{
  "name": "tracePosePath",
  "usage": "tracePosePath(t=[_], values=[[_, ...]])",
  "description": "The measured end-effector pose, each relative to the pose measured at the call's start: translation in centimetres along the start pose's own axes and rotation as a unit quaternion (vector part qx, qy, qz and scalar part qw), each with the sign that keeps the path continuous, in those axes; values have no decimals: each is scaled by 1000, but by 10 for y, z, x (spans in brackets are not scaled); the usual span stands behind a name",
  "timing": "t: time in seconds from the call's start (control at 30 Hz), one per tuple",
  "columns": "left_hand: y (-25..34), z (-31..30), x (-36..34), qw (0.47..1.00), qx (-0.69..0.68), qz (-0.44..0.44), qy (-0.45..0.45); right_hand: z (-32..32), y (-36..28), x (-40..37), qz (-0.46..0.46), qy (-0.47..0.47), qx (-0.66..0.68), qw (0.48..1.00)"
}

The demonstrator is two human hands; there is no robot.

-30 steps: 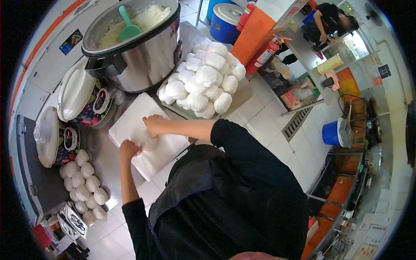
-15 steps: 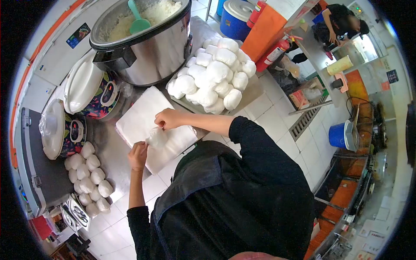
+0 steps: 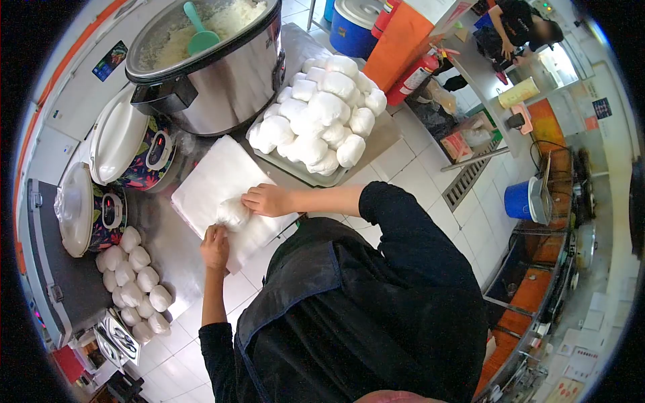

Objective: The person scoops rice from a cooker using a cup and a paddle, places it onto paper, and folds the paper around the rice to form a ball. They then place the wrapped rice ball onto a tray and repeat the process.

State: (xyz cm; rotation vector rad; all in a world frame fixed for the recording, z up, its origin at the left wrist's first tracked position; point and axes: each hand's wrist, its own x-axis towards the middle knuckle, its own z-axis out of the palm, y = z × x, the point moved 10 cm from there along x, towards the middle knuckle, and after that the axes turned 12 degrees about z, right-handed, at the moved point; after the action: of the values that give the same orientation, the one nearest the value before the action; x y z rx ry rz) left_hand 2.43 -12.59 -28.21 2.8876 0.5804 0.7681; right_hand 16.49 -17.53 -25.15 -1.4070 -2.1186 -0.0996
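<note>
A rounded white wrapped bundle [image 3: 232,213] rests on a stack of white sheets [image 3: 201,176] in front of me. My left hand [image 3: 215,247] is closed at the bundle's lower left end, its fingertips gathered on the wrapping. From the other side, my right hand [image 3: 267,200] has its fingers bent and pressed on the bundle's right end. Beyond the stack, a tray [image 3: 327,180] carries a heap of similar white bundles [image 3: 316,117]. More white bundles [image 3: 132,282] lie in rows at the left.
A large steel cooker [image 3: 228,94] of rice with a green scoop [image 3: 201,41] stands at the back. Two patterned cookers [image 3: 144,151] sit left of the stack, near a grey case [image 3: 50,258]. Fire extinguishers [image 3: 413,79] and another person [image 3: 510,37] are at upper right.
My right hand has moved down from a raised pinch to the bundle's side. The bundle looks rounder and more compact. The whole view has shifted slightly.
</note>
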Motion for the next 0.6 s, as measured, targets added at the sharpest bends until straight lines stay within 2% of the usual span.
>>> tracePosePath(t=[0.07, 0.13, 0.17, 0.2, 0.23, 0.27, 0.33, 0.37, 0.4, 0.47, 0.5, 0.53, 0.6], values=[[15, -6, 12, 1000, -8, -25, -15, 17, 7, 2, 18, -23, 17, 999], [28, -29, 22, 996, -54, -38, 65, 34, 11, 4, 38, -46, 34, 998], [27, -25, 18, 996, -52, -36, 66, 36, 20, 8, 108, -39, 128, 985], [9, -18, 1, 977, -142, -109, 119, 39, 29, 9, 176, -32, 221, 959], [-7, -13, -15, 942, -230, -180, 168, 34, 38, 8, 281, -19, 284, 917], [-20, -9, -38, 889, -227, -367, 151, 28, 30, 11, 280, -17, 284, 917], [-17, -24, -38, 832, -281, -354, 321, 57, 36, -8, 445, -126, 387, 798], [-17, -26, -40, 830, -251, -377, 324, 65, 38, -17, 492, -90, 426, 754], [-15, -25, -36, 830, -250, -378, 325, 70, 32, -16, 491, -90, 426, 754], [-11, -18, -25, 862, -151, -432, 216, 71, 38, -37, 610, -18, 407, 680], [1, -29, -2, 914, -102, -338, 197, 76, 37, -39, 627, 1, 402, 668], [3, -26, 6, 914, -103, -339, 197, 77, 36, -37, 627, 0, 401, 668], [13, -30, 25, 937, -29, -291, 191, 86, 30, -35, 629, -22, 459, 627]])
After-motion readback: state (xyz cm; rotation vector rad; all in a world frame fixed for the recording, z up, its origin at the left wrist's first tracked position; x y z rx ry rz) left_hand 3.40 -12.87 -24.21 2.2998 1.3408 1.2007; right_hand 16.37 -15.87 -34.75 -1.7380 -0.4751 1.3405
